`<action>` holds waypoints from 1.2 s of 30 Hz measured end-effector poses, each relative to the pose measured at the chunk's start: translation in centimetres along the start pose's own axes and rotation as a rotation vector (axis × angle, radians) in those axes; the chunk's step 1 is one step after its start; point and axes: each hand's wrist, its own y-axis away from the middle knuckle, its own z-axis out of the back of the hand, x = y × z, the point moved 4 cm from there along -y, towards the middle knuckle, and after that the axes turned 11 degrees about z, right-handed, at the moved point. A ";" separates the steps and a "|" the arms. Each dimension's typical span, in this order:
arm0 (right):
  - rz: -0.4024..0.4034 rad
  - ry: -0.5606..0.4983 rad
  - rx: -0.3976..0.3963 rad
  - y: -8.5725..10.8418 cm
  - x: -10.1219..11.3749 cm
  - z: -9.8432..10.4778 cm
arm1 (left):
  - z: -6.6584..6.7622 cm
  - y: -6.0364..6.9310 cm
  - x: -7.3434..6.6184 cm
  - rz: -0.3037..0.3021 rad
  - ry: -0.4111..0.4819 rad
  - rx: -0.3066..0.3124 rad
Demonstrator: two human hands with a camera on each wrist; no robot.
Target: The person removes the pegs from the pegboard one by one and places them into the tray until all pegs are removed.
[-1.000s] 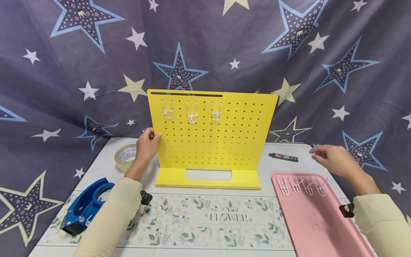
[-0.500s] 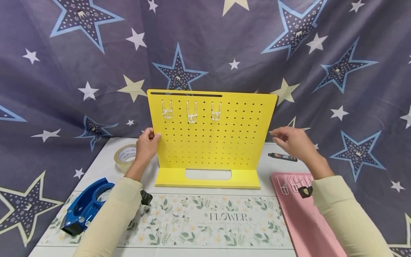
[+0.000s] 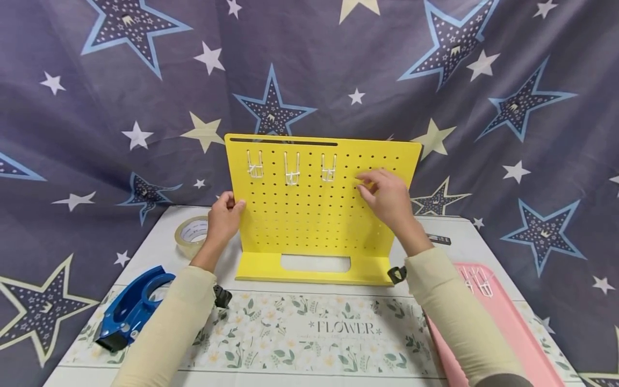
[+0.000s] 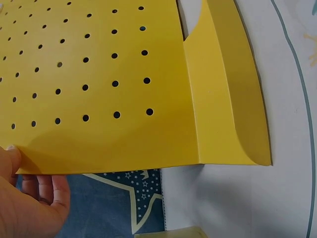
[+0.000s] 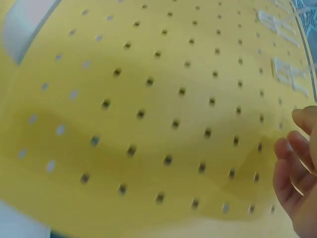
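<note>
The yellow pegboard stands upright on its yellow base. White wire hooks hang in its upper part at the left and middle. At its left edge the left hand grips the board, thumb in front and fingers behind, as the left wrist view also shows of this hand. In front of the board's right half is the right hand, fingers loosely bent. The right wrist view shows this hand close to the perforated face with nothing visible in it; contact cannot be told.
A roll of clear tape and a blue tape dispenser lie on the left. On the right are a pink tray with white wire hooks and a black object, partly behind the right forearm.
The right hand has moved left from beside the tray, past the black object, to the front of the pegboard. The left hand stays on the board's edge.
</note>
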 end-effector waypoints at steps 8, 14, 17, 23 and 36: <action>0.103 0.040 -0.051 -2.8 3.1 -1.8 | -0.1 0.1 -0.2 -0.010 0.001 -0.002; 0.098 0.057 -0.059 -3.7 4.0 -3.1 | 0.0 0.1 -0.2 -0.002 -0.003 0.005; 0.101 0.059 -0.079 -3.9 4.3 -3.4 | 0.1 0.1 -0.1 0.002 -0.012 -0.001; 0.092 0.062 -0.098 -4.2 4.5 -3.5 | 0.2 0.1 -0.2 -0.003 -0.014 0.001; 0.110 0.101 -0.114 -4.0 4.4 -3.4 | 0.1 0.0 -0.1 0.000 0.001 0.001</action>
